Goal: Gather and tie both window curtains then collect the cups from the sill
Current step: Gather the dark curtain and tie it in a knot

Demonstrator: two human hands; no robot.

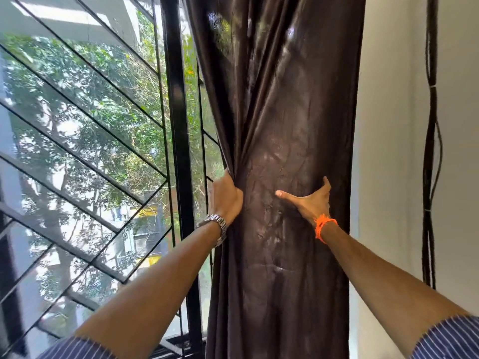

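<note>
A dark brown curtain (pixel 282 120) hangs bunched at the right side of the window. My left hand (pixel 226 196), with a metal watch on the wrist, grips the curtain's left edge, fingers wrapped behind the folds. On the curtain's right side my right hand (pixel 309 200), an orange thread on its wrist, lies with the thumb stretched flat across the front and the fingers hidden behind the cloth. No cups, sill or second curtain are in view.
A black window frame post (pixel 178 130) stands just left of the curtain, with a slanted black grille (pixel 85 141) and trees beyond the glass. A white wall (pixel 388 151) lies to the right, where black cables (pixel 430 141) run down.
</note>
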